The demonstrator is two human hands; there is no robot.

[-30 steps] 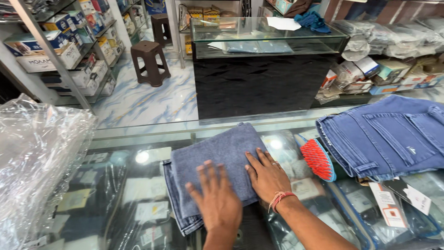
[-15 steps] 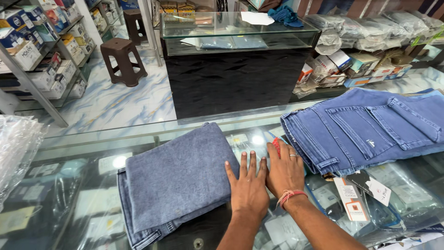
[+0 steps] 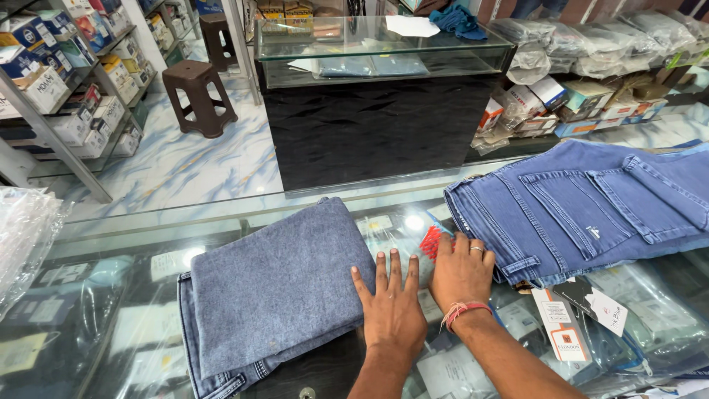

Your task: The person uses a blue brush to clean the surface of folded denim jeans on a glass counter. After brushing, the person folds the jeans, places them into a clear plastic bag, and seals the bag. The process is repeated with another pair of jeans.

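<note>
Your left hand lies flat on the glass counter, palm down, with the fingers spread apart and holding nothing. Its fingertips and thumb side touch the right edge of the folded grey-blue jeans, which lie just to the left of this hand and reach away from it to the far left, with a seam and hem showing at the near corner.

Your right hand is just beside the left one, on its right, also flat and open, gripping nothing. It has a ring on one finger and a red thread around the wrist. Under its fingertips you see a small red brush, partly hidden, so I cannot tell if the hand presses it or only covers it. Directly to the right of this hand, touching its outer fingers, lies the stack of blue jeans with back pockets up. The paper tags of the stack lie near your right forearm, on the side toward you.

Far to the left of both hands there is a clear plastic bag. Beyond the hands, behind the counter, stands a black display cabinet with a glass top, and to the left of it a brown plastic stool.
</note>
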